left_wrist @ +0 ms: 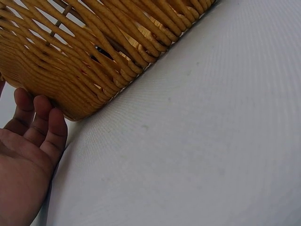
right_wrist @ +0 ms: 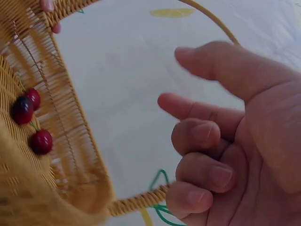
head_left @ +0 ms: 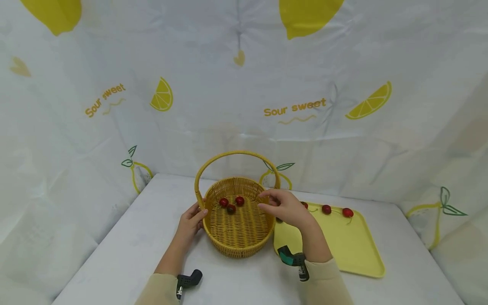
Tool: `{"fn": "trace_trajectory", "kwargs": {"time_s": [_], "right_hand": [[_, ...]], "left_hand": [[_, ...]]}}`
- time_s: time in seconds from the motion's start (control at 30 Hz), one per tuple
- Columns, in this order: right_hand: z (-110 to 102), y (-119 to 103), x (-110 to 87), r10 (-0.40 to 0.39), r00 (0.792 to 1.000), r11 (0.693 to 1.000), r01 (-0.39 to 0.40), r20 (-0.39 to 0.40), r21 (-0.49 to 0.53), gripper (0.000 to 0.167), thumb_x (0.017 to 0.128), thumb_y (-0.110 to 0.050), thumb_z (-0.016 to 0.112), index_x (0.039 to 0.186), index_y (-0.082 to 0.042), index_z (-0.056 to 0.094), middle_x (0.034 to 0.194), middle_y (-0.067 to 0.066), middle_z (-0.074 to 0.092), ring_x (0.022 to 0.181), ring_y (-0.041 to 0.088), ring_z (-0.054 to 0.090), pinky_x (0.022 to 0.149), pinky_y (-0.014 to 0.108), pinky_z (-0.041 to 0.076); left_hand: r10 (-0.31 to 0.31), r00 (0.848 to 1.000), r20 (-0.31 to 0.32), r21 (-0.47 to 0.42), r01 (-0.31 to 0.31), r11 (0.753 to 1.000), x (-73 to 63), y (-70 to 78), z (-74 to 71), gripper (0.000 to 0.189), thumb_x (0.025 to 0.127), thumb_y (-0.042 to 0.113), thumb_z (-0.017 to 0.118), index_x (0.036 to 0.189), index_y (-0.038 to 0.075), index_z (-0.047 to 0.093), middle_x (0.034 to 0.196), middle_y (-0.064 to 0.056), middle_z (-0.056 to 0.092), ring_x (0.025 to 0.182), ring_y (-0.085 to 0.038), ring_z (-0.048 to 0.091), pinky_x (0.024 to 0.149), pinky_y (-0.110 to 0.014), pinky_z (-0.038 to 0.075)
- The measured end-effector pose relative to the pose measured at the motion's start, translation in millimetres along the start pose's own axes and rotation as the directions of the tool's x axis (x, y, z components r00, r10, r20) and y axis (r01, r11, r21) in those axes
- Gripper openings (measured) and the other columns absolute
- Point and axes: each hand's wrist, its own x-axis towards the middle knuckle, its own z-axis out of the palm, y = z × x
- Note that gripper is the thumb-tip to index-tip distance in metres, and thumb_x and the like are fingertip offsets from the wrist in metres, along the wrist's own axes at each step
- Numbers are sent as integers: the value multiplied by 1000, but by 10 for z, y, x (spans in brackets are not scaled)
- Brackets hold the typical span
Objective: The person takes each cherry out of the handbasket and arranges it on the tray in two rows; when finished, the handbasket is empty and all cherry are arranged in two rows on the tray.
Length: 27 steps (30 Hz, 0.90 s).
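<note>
A round wicker basket [head_left: 238, 250] with a tall arched handle stands on the table. Three dark red cherries lie inside it; one cherry [right_wrist: 41, 141] shows its green stem in the right wrist view. My left hand [head_left: 192, 220] grips the basket's left side near the handle's base, thumb at the rim, other fingers [left_wrist: 55, 127] against the outer weave. Over the basket's right rim hovers my right hand [head_left: 286, 207], holding nothing. Its thumb and index finger are spread apart, and the remaining fingers [right_wrist: 195, 134] are loosely bent.
To the basket's right lies a yellow tray [head_left: 343, 250], partly covered by the right forearm. Several cherries lie along its far side, among them a red cherry [head_left: 347, 212] with a stem. A white lemon-print curtain [head_left: 213, 114] hangs behind the white table [head_left: 148, 224].
</note>
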Motion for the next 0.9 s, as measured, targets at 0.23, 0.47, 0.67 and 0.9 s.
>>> {"fn": "trace_trajectory", "kwargs": {"time_s": [0.23, 0.47, 0.67, 0.9], "right_hand": [[290, -24, 386, 99, 995, 993, -101, -24, -69, 31, 99, -28, 70, 124, -9, 71, 64, -2, 37, 56, 13, 33, 55, 29, 35], [407, -74, 715, 209, 976, 970, -214, -55, -116, 37, 100, -33, 67, 128, -11, 69, 94, 5, 61, 75, 20, 51, 66, 37, 44], [507, 20, 952, 283, 958, 959, -284, -46, -20, 39, 100, -29, 66, 130, -6, 68, 137, 16, 60, 113, 32, 59, 91, 49, 50], [699, 235, 1131, 348, 935, 937, -349, -63, -13, 35, 96, -19, 71, 126, -1, 68, 135, 17, 60, 118, 35, 58, 95, 47, 50]], "left_hand": [[-2, 1000, 3, -5, 2, 1000, 8, -13, -7, 47, 102, 14, 64, 148, 11, 55, 122, -21, 59, 86, -15, 61, 69, -24, 54], [-4, 1000, 4, -10, 4, 1000, 26, -24, -13, 49, 100, 15, 66, 148, 10, 55, 129, -23, 59, 90, -16, 64, 72, -26, 55], [1, 1000, 19, -18, -1, 1000, 27, -13, -8, 51, 100, 16, 67, 149, 9, 54, 135, -24, 58, 92, -16, 64, 73, -25, 55], [1, 1000, 19, -23, -1, 1000, 23, -31, -29, 51, 99, 18, 68, 148, 10, 55, 134, -23, 58, 93, -16, 63, 73, -25, 55]]}}
